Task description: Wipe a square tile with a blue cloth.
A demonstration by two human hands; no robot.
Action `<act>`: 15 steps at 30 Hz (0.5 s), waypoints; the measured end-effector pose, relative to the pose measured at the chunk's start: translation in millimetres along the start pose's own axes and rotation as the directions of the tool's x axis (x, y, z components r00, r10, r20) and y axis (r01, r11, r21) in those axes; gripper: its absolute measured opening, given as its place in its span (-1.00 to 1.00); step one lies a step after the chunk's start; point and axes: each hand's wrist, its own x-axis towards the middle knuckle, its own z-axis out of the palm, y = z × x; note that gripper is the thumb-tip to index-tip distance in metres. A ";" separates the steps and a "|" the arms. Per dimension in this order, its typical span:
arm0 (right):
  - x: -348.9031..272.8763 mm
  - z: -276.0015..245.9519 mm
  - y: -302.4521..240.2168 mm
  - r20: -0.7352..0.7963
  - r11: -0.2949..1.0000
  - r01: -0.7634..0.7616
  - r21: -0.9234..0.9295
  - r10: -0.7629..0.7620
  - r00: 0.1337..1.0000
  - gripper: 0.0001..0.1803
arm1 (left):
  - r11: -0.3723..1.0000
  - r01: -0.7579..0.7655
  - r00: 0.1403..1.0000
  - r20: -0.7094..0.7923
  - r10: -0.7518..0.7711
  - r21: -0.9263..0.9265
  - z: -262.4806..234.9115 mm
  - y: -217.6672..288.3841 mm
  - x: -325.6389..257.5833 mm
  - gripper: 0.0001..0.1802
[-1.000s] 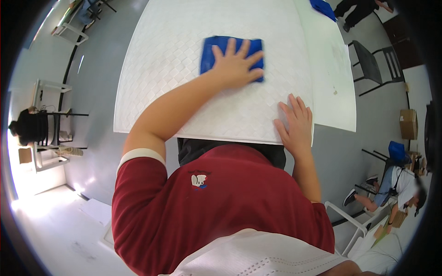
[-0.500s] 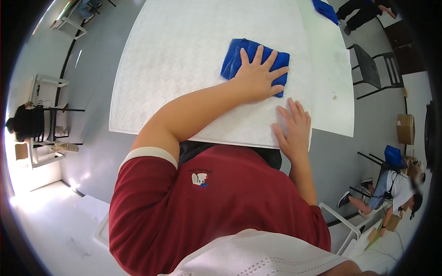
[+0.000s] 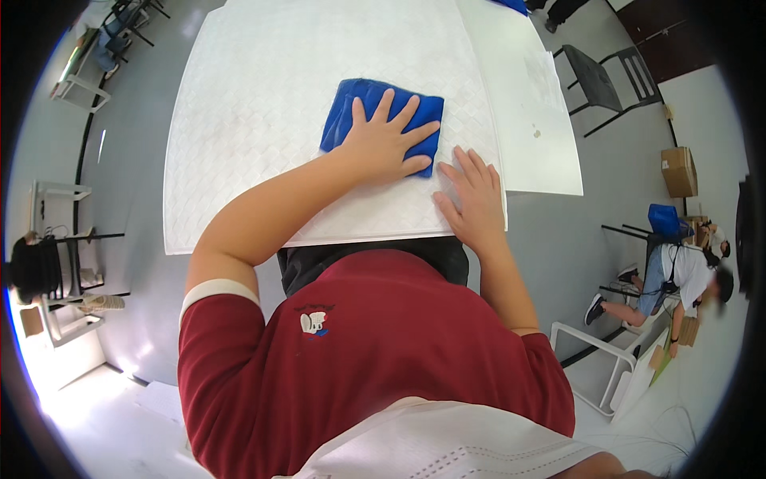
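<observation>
I count two bare hands on the bench, set apart from each other. The left hand lies palm down, fingers spread, over one square, deep-blue cloth; flat on it, not clamped round it. The cloth sits on the one white, diamond-textured bench top, left of the right hand. That hand, fingers slightly parted, rests near the top's right front corner, grasping nothing I can see. Alongside: one smooth white panel. Beyond it, one dark slat-backed chair.
</observation>
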 end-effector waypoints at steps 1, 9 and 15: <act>-0.2 -0.9 -0.2 -0.002 1.000 0.008 0.006 -0.008 1.000 -0.51 | 1.000 -0.009 1.000 0.009 0.009 -0.003 0.7 1.5 -7.1 -0.32; 1.0 -5.1 -1.4 0.014 1.000 0.006 -0.009 -0.006 1.000 -0.51 | 0.996 -0.083 0.994 -0.068 0.084 0.010 6.7 5.2 -18.4 -0.34; 1.4 -4.1 -2.4 0.017 1.000 0.000 -0.026 0.000 1.000 -0.50 | 0.996 -0.087 0.992 -0.084 0.089 0.023 5.4 4.2 -19.2 -0.35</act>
